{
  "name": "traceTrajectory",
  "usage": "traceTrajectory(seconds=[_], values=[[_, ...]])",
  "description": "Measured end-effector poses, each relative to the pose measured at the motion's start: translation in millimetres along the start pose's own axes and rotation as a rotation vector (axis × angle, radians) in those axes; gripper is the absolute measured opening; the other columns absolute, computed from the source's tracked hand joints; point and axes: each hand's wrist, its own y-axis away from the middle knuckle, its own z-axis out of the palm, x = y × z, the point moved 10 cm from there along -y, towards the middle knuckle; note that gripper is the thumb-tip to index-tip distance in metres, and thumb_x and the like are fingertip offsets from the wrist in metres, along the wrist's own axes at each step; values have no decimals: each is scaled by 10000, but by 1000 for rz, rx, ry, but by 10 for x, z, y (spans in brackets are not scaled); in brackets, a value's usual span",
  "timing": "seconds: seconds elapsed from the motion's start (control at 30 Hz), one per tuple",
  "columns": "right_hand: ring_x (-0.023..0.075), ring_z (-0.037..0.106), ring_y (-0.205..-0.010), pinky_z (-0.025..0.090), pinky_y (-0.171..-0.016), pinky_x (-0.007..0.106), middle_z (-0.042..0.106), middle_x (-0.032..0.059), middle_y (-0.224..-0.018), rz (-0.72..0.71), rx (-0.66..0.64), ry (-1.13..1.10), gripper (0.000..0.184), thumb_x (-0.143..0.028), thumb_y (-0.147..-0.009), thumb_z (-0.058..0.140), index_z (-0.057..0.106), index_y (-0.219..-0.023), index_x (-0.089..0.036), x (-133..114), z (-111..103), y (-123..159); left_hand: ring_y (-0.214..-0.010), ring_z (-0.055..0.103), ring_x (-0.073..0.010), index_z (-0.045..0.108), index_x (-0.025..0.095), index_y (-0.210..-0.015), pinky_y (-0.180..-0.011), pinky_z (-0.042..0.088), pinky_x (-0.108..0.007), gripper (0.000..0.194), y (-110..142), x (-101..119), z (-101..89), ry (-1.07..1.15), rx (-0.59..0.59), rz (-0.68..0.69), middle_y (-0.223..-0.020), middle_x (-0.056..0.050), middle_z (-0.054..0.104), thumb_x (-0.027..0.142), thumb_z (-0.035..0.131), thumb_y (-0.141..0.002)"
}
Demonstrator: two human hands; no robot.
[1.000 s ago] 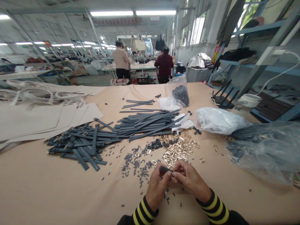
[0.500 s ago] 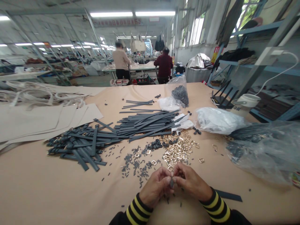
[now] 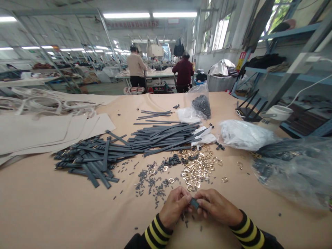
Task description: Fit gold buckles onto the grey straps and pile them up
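Close to the table's near edge, both hands meet on a dark grey strap [image 3: 194, 203], whose short flat section shows between the fingertips. My left hand [image 3: 174, 206] pinches its left side with thumb and fingers. On its right side, my right hand [image 3: 217, 206] grips with bent fingers; the rest of the strap is hidden. Whether a buckle is on it I cannot tell. Just beyond my fingers lies a pile of gold buckles [image 3: 198, 169]. Small grey pieces [image 3: 159, 188] are scattered to its left, and dark loops [image 3: 173, 159] sit behind them.
Long grey straps [image 3: 163, 135] lie mid-table, beside a heap of buckled straps [image 3: 90, 157]. Beige panels [image 3: 59, 133] cover the left. Plastic bags [image 3: 246, 133] and a bag of grey loops [image 3: 201, 105] stand right and far. Two people [image 3: 136, 67] work in the background.
My hands have turned the strap so its flat face shows between them, with the right hand a little further right. The strap end seen beside my right wrist is out of sight.
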Motion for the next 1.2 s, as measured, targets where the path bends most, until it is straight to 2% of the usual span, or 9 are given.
traceTrajectory(seconds=[0.2,0.4,0.5,0.6,0.7,0.83,0.97,1.13,1.2], values=[[62,450,-468,344,-444,159,540,-24,-613,12,-54,-22,226,-318,-841,431,580,-818,-150,17,-2,30,-426,500,-73,399,163,-704,-419,354,-168,260,-10,29,-159,-124,177,43,-516,27,567,355,569,-746],[57,438,-421,326,-417,152,532,-30,-537,78,27,-44,249,-362,-812,465,518,-715,-139,174,-75,-61,-501,529,-86,422,159,-698,-490,410,-199,231,32,226,-106,-265,194,163,-573,6,575,339,551,-762],[71,467,-427,340,-422,160,552,-25,-535,84,21,-46,207,-335,-794,479,508,-710,-148,190,-93,-84,-488,537,-85,418,162,-713,-476,410,-191,226,-6,205,-105,-277,167,137,-572,9,580,336,558,-753],[82,490,-437,353,-444,170,562,-29,-518,65,51,95,143,-260,-778,483,514,-683,-158,101,-165,-103,-407,524,-86,423,165,-761,-388,363,-164,210,-96,58,-88,-289,77,25,-505,28,571,338,542,-751],[90,520,-478,362,-502,179,585,-28,-522,34,110,356,123,-169,-750,482,535,-639,-165,-51,-256,-154,-330,495,-91,441,156,-751,-322,315,-149,209,-182,-66,-108,-318,18,-56,-412,41,534,358,490,-770],[113,555,-585,354,-546,190,632,-15,-595,21,161,637,123,-144,-734,494,583,-657,-179,-203,-348,-289,-354,518,-78,432,149,-725,-348,358,-152,236,-261,-60,-166,-238,22,-40,-487,16,579,369,515,-747],[114,560,-612,362,-559,189,635,-24,-636,-16,105,748,142,-211,-782,485,602,-702,-200,-312,-381,-518,-409,558,-80,397,158,-727,-367,384,-156,286,-282,-6,-212,-84,64,-3,-609,-4,607,400,548,-719],[146,553,-787,374,-709,231,611,21,-812,32,357,932,132,-180,-803,455,583,-776,-193,-390,-692,-893,-411,565,-84,366,172,-725,-371,383,-154,326,-267,-10,-208,-49,95,-26,-569,14,590,430,563,-692],[169,543,-821,367,-719,257,591,43,-848,56,376,960,89,-158,-773,488,572,-775,-186,-337,-701,-1038,-404,558,-79,362,174,-723,-367,380,-152,327,-262,12,-198,-60,96,-14,-564,22,582,433,559,-691]])
